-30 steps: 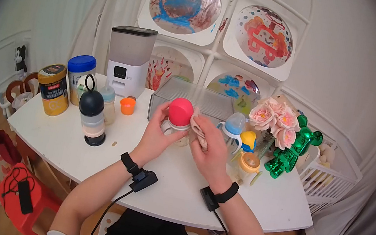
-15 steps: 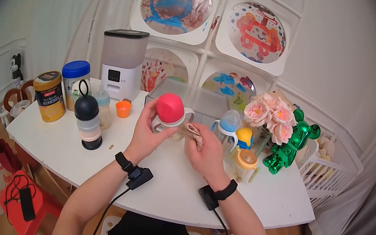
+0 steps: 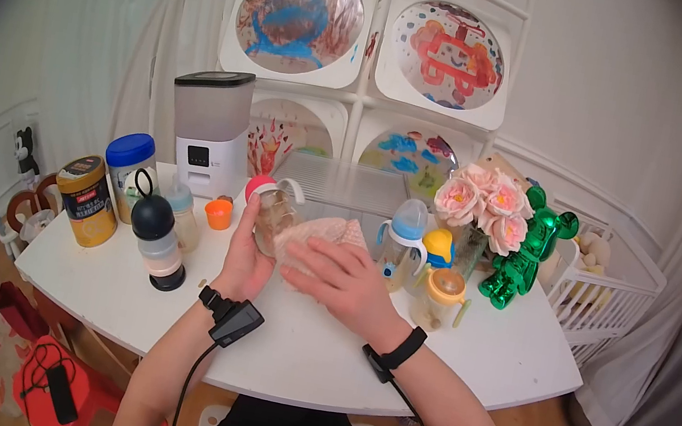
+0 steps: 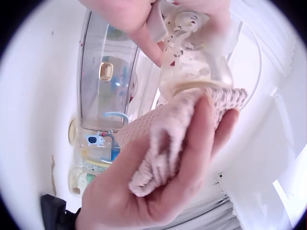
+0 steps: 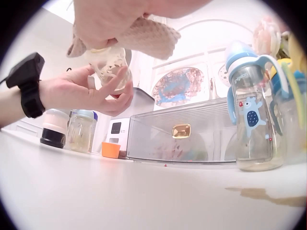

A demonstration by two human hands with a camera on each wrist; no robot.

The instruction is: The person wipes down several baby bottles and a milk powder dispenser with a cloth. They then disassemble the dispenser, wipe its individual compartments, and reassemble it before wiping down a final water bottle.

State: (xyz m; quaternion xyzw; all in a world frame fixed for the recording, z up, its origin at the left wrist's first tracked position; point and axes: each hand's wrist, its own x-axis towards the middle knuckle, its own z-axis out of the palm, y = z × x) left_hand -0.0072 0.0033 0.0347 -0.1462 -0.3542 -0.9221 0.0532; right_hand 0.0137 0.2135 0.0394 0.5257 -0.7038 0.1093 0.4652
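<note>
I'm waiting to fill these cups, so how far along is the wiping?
In hand: the left hand grips the tilted clear sippy cup with the red lid off the white table, while the right hand presses the pink knitted cloth over its base. Nothing shows a finished cup. Possibly left: the blue-lidded cup and orange-lidded cup, both standing untouched.
</note>
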